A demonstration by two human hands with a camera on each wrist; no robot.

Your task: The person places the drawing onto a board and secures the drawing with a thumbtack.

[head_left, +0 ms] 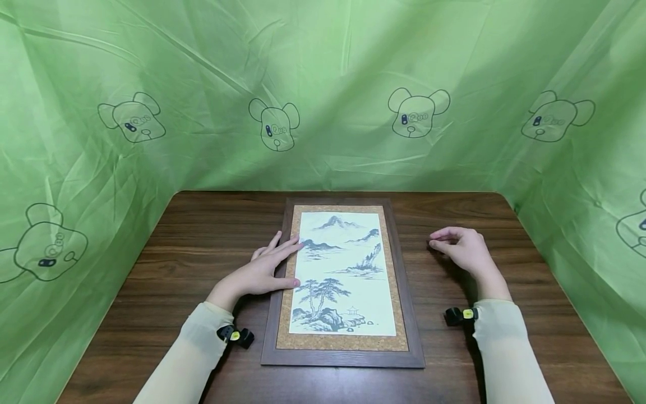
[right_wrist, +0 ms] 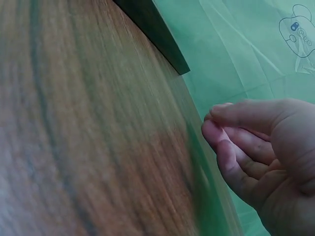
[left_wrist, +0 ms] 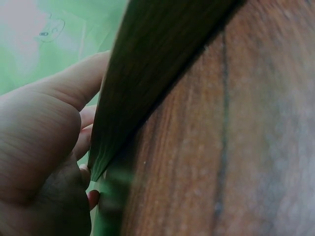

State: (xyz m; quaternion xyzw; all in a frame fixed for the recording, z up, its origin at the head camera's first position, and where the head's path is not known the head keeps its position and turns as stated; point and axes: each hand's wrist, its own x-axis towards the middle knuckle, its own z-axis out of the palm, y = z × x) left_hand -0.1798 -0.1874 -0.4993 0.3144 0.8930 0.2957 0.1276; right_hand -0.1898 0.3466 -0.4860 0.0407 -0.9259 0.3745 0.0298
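The frame [head_left: 343, 286] lies flat near the middle of the surface [head_left: 202, 235], long side running away from the person. It has a dark wood border, a cork mat and a landscape print [head_left: 343, 275].

Left hand [head_left: 264, 272]: fingers straight and spread, palm down, resting on the left border of the frame, fingertips reaching the print's edge. It grips nothing. The left wrist view shows the fingers [left_wrist: 74, 83] against the frame's edge.

Right hand [head_left: 461, 247]: just right of the frame, apart from it, above the surface. Fingers [right_wrist: 231, 147] loosely curled, thumb near the fingertips, holding nothing.

Green sheeting [head_left: 323, 84] with bear outlines surrounds the surface.
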